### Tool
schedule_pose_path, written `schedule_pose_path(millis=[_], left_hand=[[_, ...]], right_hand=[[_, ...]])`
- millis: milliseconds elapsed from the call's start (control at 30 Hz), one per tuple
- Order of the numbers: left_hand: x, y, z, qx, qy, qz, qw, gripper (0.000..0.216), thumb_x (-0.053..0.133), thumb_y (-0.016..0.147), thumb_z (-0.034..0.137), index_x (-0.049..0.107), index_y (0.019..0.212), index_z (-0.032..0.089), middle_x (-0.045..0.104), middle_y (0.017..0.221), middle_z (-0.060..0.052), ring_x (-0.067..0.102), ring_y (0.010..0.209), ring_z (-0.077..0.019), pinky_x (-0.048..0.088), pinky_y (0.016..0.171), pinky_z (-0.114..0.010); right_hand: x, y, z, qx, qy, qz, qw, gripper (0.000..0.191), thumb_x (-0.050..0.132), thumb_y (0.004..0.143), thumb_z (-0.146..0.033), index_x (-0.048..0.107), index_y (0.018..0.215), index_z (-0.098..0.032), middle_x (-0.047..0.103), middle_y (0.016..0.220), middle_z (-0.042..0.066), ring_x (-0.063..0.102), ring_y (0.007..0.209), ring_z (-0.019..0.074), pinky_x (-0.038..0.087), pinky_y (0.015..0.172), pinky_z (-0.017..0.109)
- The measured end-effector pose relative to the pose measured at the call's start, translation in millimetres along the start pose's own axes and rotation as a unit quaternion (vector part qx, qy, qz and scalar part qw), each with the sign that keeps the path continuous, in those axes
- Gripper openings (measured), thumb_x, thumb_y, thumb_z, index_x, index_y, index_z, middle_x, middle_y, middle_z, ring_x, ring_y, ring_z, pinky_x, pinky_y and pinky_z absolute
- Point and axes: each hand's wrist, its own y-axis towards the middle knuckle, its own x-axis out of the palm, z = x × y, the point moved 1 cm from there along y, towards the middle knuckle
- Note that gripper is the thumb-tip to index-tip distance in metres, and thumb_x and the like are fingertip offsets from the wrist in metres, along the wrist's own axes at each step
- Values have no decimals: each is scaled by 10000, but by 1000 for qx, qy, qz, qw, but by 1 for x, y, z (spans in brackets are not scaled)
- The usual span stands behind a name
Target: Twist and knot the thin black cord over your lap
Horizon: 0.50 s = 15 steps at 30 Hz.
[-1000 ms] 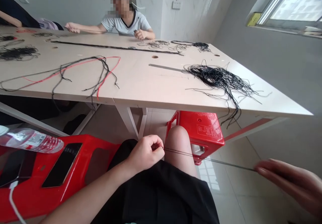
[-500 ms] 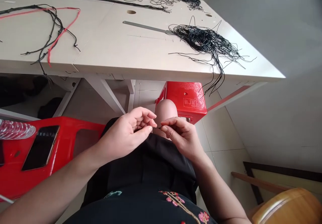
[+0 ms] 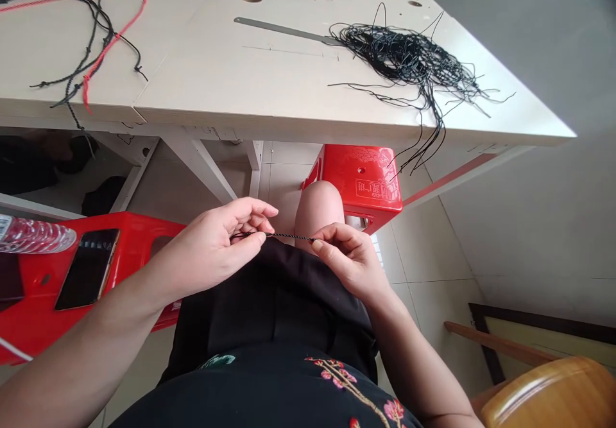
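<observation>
A thin black twisted cord (image 3: 291,236) is stretched between my two hands, just above my knee and dark clothing. My left hand (image 3: 221,239) pinches it between thumb and forefinger, and more strands run back into the palm. At the other end, my right hand (image 3: 349,258) grips the cord between thumb and fingertips; its curled fingers hide the cord's end. On the table ahead lies a tangled heap of black cords (image 3: 409,62), several strands hanging over the front edge. A flat metal ruler (image 3: 283,29) reaches partly under the heap.
Knotted black cords and a red cord (image 3: 126,29) lie on the table (image 3: 202,88) at left. A red stool (image 3: 363,174) stands under the table. Another red stool (image 3: 132,242) at left bears a phone (image 3: 89,267) and a plastic bottle (image 3: 43,235). A wooden chair (image 3: 553,396) is at lower right.
My left hand has moved left, away from the right hand, so a longer stretch of twisted cord shows between them. The view has tilted slightly downward.
</observation>
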Motion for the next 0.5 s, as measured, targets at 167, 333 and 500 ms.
schedule_pose_path(millis=[167, 333, 500], left_hand=[[-3, -3, 0, -22, -13, 12, 1000, 239, 581, 787, 313, 595, 1022, 270, 659, 865, 7, 624, 829, -147, 513, 744, -223], [-1, -5, 5, -13, -39, 27, 999, 244, 570, 793, 275, 580, 1036, 260, 656, 883, 4, 618, 856, -144, 510, 769, -229], [-1, -6, 6, -8, -32, 29, 999, 251, 543, 805, 258, 572, 1054, 247, 649, 897, -9, 616, 864, -154, 513, 770, -259]], right_hand=[[-2, 0, 4, 17, 15, 3, 1000, 116, 593, 773, -253, 575, 691, -173, 530, 576, -36, 447, 520, 68, 374, 482, 186], [0, 1, 8, 32, 28, 19, 999, 107, 606, 761, -264, 579, 710, -175, 513, 573, -41, 439, 513, 68, 365, 475, 187], [0, 1, 10, 33, 34, 33, 998, 103, 617, 745, -267, 589, 717, -172, 512, 571, -40, 427, 502, 65, 359, 473, 192]])
